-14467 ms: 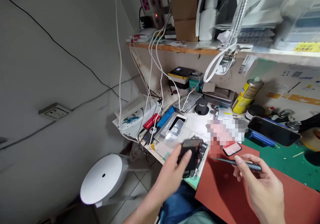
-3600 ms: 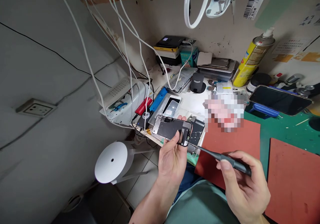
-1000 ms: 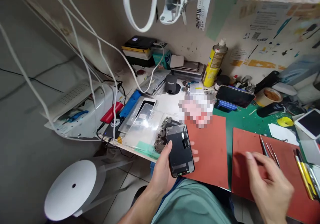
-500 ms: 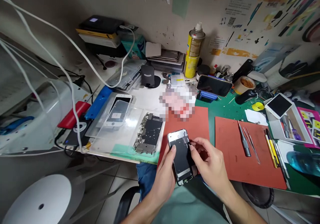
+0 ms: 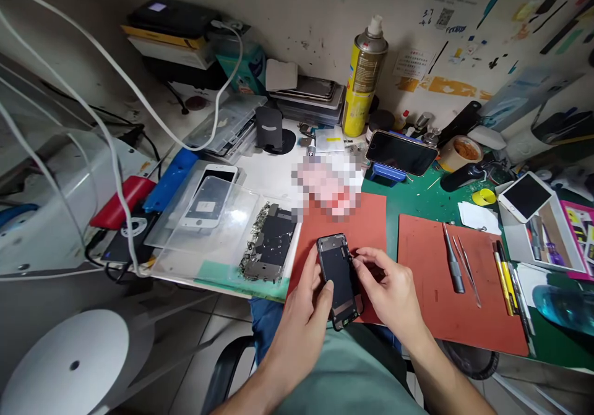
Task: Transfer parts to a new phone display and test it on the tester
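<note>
A phone screen assembly [image 5: 341, 276], its dark back plate facing me, is tilted above the near edge of the red mat. My left hand [image 5: 304, 310] is closed on its left side, the thumb lying over the edge. At the upper right edge of the screen, my right hand [image 5: 392, 291] has its thumb and forefinger pinched together. Whatever those fingertips hold is too small to make out. Small connectors and a bit of green board show at the screen's lower end. To the left, a clear tray [image 5: 218, 251] holds dark metal phone parts [image 5: 271, 242] with many small pieces.
Right of my hands, a second red mat [image 5: 417, 248] carries a screwdriver [image 5: 453, 260], tweezers [image 5: 469, 273] and pens [image 5: 505, 279]. Behind stand a phone on a blue stand [image 5: 401, 153] and a yellow spray can [image 5: 364, 81]. White cables [image 5: 111, 78] hang at left.
The screen has tilted, so its metal end looks darker, and it has shifted slightly right and up. My left thumb sits lower on its edge. My right fingertips stay by the upper right edge.
</note>
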The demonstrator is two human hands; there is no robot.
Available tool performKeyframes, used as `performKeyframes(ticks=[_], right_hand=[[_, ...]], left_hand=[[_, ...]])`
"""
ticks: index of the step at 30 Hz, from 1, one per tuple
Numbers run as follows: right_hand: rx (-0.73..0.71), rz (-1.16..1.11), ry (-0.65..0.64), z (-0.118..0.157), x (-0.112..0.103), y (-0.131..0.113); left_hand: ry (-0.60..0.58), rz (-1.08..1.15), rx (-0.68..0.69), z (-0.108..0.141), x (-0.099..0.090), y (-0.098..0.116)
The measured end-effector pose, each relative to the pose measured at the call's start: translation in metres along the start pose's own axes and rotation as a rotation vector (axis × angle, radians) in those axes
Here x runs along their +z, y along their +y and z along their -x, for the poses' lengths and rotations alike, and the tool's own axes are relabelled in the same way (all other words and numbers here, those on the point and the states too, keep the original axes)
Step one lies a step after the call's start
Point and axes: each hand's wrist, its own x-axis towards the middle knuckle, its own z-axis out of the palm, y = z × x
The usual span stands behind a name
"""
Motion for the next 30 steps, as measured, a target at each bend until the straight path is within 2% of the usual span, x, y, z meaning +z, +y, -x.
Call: performKeyframes(ticks=[5,9,13,16,21,25,30], right_hand=[[-0.014,0.05,-0.016,-0.005,0.001,0.004],[-0.009,0.043,-0.033,-0.008,0.001,0.002],[0.009,0.015,-0.033,-0.011,0.0,-0.002],[0.031,0.003,-0.034,-0.012,0.001,-0.003],[0.102,-0.053,-0.03,-0.011,0.001,-0.004],[0.171,-0.126,-0.032,-0.015,-0.001,-0.008],[0.247,-0.221,-0.075,-0.023,-0.004,-0.011]], left_hand=[[0.075,-0.382,0.1,0.0,-0.01,0.01],[0.139,-0.694,0.257,-0.004,-0.01,0.011],[0.18,-0.854,0.43,-0.01,-0.004,0.01],[0.207,-0.94,0.484,-0.016,0.0,0.01],[0.168,-1.019,0.452,-0.02,-0.003,0.009],[0.133,-0.962,0.437,-0.019,-0.005,0.009],[-0.08,-0.814,0.351,-0.027,0.005,0.018]])
